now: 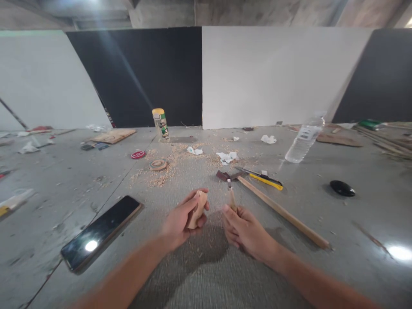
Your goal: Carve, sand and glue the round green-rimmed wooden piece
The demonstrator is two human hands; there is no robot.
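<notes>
My left hand is closed around a small pale wood block, its upper end showing past my fingers. To the right, my right hand grips a carving chisel by its wooden handle, metal tip pointing up and away. The chisel and the block are apart. Just beyond my right hand lies a hammer with a long wooden handle. A yellow and black utility knife rests beside the hammer head.
A phone lies at left. Wood shavings surround a round wooden disc. Farther back stand a yellow-capped container and a tilted clear bottle. Crumpled tissues and a black oval object lie on the grey floor.
</notes>
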